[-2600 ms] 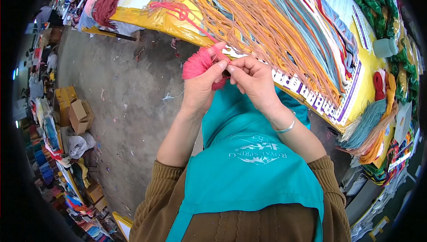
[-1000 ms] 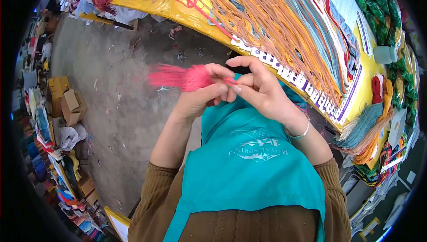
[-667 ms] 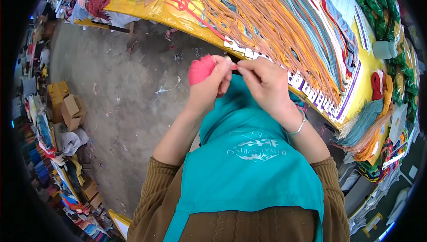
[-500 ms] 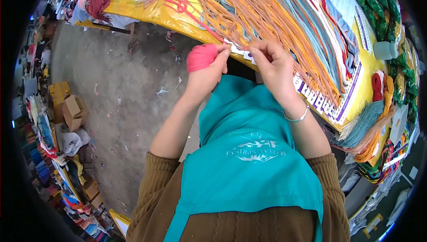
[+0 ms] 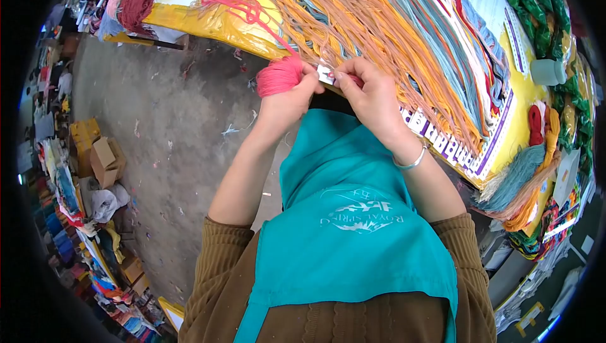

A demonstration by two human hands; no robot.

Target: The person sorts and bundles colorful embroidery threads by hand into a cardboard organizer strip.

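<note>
Fingers Close In on White Tab at Yellow Counter

Seen from the head camera, a bright pink, rounded bundle of thread [image 5: 279, 76] sits in the left hand [image 5: 287, 104], just off the near edge of a yellow, plastic-covered counter [image 5: 208, 29]. The left hand grasps the bundle, fingers curled and thumb pressed forward; the right hand [image 5: 371, 94] is closed in a pinch, with thin pink thread [image 5: 358, 81] showing among its fingers. Half a second ago the fingertips stood farther apart; now they flank a small white punched tab [image 5: 325, 73] at the counter's edge, which suggests the work has come to that tab. Whether thread passes through its hole cannot be told. The bundle's rounded end faces left, its slightly longer axis running left to right and tilting farther away at the right. A loose pink strand [image 5: 251, 11] trails across the counter to the far left, beside long orange and tan threads [image 5: 372, 34] slanting from far left to near right.
</note>
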